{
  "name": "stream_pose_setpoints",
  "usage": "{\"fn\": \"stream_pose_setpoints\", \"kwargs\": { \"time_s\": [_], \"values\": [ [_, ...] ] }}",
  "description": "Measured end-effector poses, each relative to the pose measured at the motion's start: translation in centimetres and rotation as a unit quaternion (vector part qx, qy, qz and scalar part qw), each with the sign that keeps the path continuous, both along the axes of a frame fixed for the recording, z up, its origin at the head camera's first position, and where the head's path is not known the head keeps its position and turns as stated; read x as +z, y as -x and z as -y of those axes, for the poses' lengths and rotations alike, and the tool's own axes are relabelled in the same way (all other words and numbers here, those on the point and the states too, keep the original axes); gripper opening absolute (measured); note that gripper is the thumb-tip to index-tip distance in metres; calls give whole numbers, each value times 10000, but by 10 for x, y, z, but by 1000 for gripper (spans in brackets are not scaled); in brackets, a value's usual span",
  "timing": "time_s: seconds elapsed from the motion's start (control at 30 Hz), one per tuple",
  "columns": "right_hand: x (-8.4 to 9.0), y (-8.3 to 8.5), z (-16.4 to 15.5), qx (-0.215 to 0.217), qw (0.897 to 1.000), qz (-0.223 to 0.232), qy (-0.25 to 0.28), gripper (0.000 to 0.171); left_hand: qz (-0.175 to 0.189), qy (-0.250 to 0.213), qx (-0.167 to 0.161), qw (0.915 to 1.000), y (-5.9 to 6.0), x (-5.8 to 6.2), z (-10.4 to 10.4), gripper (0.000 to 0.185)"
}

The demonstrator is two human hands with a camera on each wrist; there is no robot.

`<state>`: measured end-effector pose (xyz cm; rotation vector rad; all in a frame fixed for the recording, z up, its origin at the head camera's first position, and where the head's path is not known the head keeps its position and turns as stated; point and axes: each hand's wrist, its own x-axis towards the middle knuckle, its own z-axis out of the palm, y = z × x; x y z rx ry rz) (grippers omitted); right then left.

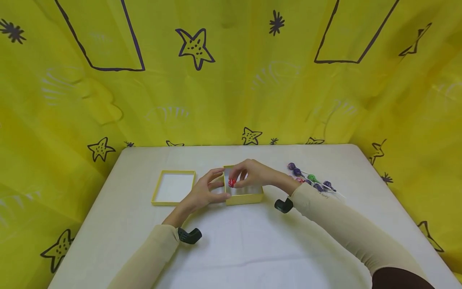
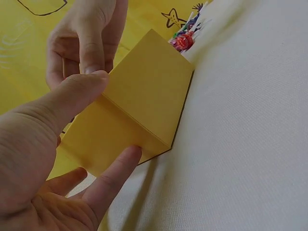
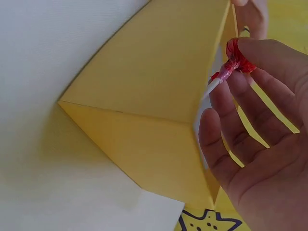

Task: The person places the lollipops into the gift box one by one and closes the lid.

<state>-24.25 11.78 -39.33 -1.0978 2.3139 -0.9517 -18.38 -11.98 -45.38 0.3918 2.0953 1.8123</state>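
Red lollipop (image 1: pixel 232 182) sits pinched between the thumb and fingertips of the right hand (image 1: pixel 252 173), held just over the open top of the yellow box (image 1: pixel 244 196) at that box's left-hand wall; in the right wrist view its crinkled red wrapper (image 3: pixel 237 58) shows at the fingertips with the white stick (image 3: pixel 211 88) pointing down beside the box's upper edge. The right hand's fingers are curled round the sweet, the palm arched above the box. The left hand (image 1: pixel 205 192) steadies the same box from its left side — thumb (image 2: pixel 72 96) laid on the top edge of the wall, the forefinger (image 2: pixel 118 168) pressed against the outer face lower down, so the hand clasps that wall rather than lying flat. The box stands on the white surface (image 1: pixel 252 249), and the left wrist view shows its plain yellow sides meeting at a corner. To the left of the box, close by but not touching, lies the yellow lid (image 1: pixel 174 187), white inside, turned open side up. To the right of the box, behind the right wrist, a small heap of more lollipops (image 1: pixel 311 180) — purple, green and red heads on white sticks — lies on the surface. Behind the box a yellow curtain (image 1: pixel 231 80) with dark stars hangs round the surface.
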Motion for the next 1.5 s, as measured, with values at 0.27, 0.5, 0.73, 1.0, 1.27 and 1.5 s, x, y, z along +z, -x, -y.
{"fn": "stream_pose_setpoints", "kwargs": {
  "time_s": [0.27, 0.5, 0.73, 1.0, 1.27, 1.5],
  "values": [
    [-10, -2, 5, 257, 9995, 147, -54, 15, -36, -39, -24, 10000, 1, -2, 0, 87],
    [-18, -1, 11, 320, 9992, 209, -114, 16, 20, -33, 4, 10000, 0, -2, 0, 87],
    [-19, -3, 13, 345, 9988, 338, -59, 15, 4, 9, 18, 10000, 0, -2, -1, 86],
    [-22, -5, 17, 381, 9987, 210, -278, 10, -2, -49, 18, 10000, 0, -1, -2, 86],
    [-23, -3, 20, 516, 9977, 229, -365, 12, 20, -28, 21, 10000, -1, -1, -1, 86],
    [-24, -2, 21, 539, 9967, 251, -554, 12, -85, -59, 7, 9999, 0, -2, -1, 85]
  ]
}}
